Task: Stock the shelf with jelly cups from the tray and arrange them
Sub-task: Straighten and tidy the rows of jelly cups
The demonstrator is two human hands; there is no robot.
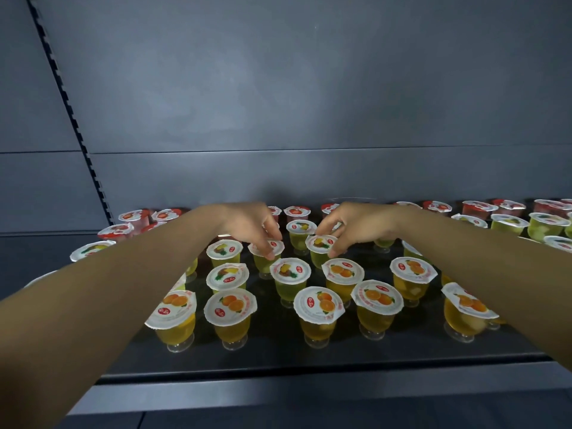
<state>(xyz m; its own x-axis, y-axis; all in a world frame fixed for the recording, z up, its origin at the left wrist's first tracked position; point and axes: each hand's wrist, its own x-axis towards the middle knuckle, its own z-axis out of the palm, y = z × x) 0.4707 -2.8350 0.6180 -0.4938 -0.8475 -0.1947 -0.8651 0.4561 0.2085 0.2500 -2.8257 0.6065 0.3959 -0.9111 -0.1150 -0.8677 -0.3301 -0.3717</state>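
Note:
Several jelly cups stand in rows on a dark shelf [278, 354]: orange ones in front, green pineapple ones in the middle, red ones at the back. My left hand [250, 226] reaches over the middle rows and its fingertips grip the lid rim of a green pineapple cup [265, 253]. My right hand [356, 227] pinches the lid edge of another green pineapple cup [320, 246] just to the right. Both cups stand upright on the shelf. No tray is in view.
A grey back panel [309, 103] rises behind the cups, with a slotted upright [71, 119] at the left. More green and red cups [548, 224] fill the far right. The shelf's front lip [309, 394] runs across below the orange cups.

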